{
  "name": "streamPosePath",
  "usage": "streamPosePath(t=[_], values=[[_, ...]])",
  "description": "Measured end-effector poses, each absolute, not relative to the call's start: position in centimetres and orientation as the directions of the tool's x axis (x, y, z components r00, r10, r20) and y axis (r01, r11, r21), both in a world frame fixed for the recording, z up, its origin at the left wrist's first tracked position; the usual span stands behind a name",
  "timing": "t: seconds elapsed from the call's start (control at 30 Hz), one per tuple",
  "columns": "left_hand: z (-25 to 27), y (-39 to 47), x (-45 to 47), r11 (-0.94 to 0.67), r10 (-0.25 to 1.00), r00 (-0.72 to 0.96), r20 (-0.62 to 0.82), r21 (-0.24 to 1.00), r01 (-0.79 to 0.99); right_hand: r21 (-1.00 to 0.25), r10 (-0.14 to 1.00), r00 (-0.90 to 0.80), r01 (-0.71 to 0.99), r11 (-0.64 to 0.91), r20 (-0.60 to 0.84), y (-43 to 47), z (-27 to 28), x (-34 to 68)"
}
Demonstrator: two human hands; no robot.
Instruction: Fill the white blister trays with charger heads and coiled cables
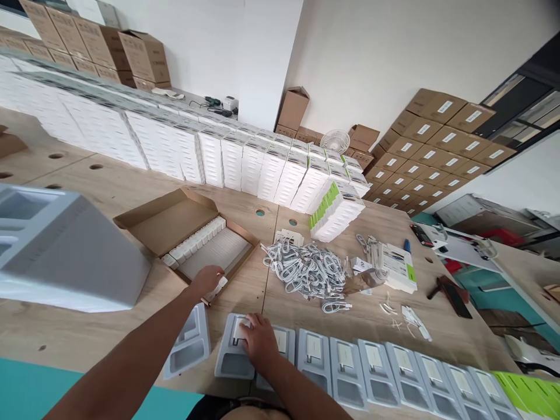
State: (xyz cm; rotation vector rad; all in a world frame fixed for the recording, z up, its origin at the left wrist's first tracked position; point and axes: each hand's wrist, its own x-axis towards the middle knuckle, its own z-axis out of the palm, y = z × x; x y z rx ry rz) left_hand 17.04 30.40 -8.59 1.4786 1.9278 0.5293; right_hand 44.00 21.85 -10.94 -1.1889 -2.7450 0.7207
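Observation:
My left hand [205, 282] is at the near edge of an open brown carton [170, 221], its fingers closed on a small white block [218, 288]. Inside the carton are a row of white blocks [196, 242] and a ribbed pale layer. My right hand [261, 343] is over a grey moulded tray [235, 366], with thumb and fingers on a flat white block [240, 330] in its upper compartment. Left of it lies another grey tray [188, 353], tilted, with no white block visible in it. To the right, several trays [352, 385] stand in a row, each with a white block.
A tall stack of grey trays [96, 251] stands at the left. Beyond the carton lies a heap of coiled grey-white cables [306, 271]. White boxes [280, 175] line the table's back, with printed cards [396, 265] to the right. Green-and-white boxes [529, 394] are at the lower right.

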Motion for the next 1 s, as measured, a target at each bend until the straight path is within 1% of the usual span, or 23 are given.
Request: streamPosePath(t=[0.13,0.23,0.3,0.37,0.43,0.5,0.57,0.73,0.87,1.0], values=[[-6.5,29.5,16.3,0.306,0.951,-0.246,-0.187,0.675,0.671,-0.451,0.715,-0.684,0.688,0.569,-0.142,21.6,-10.8,43.9],[-4.1,25.5,15.4,0.358,0.909,-0.401,-0.109,0.699,0.62,-0.468,0.721,-0.678,0.689,0.554,-0.145,21.7,-10.8,44.0],[-3.1,21.2,15.2,0.422,0.844,-0.531,-0.074,0.702,0.573,-0.482,0.734,-0.664,0.695,0.534,-0.143,21.8,-10.9,44.4],[-3.1,16.6,15.5,0.5,0.761,-0.645,-0.075,0.702,0.508,-0.495,0.755,-0.64,0.706,0.506,-0.141,21.9,-10.8,44.8],[-4.3,12.7,16.3,0.573,0.676,-0.729,-0.107,0.698,0.429,-0.508,0.772,-0.621,0.713,0.484,-0.135,22.0,-10.6,45.2],[-6.4,10.4,17.4,0.614,0.612,-0.779,-0.139,0.704,0.357,-0.519,0.776,-0.618,0.707,0.48,-0.125,21.9,-10.2,45.4],[-8.7,9.7,18.5,0.596,0.609,-0.78,-0.142,0.731,0.332,-0.529,0.766,-0.633,0.691,0.493,-0.114,21.9,-9.7,45.4],[-12.6,10.5,20.5,0.452,0.709,-0.703,-0.056,0.801,0.392,-0.534,0.739,-0.667,0.661,0.527,-0.096,21.6,-8.6,45.2],[-13.0,10.2,21.7,0.402,0.759,-0.651,0.002,0.785,0.472,-0.548,0.751,-0.656,0.656,0.519,-0.074,21.2,-8.5,45.7],[-12.4,9.8,22.8,0.377,0.811,-0.585,0.019,0.748,0.546,-0.57,0.765,-0.641,0.655,0.497,-0.07,20.8,-8.5,46.2]])
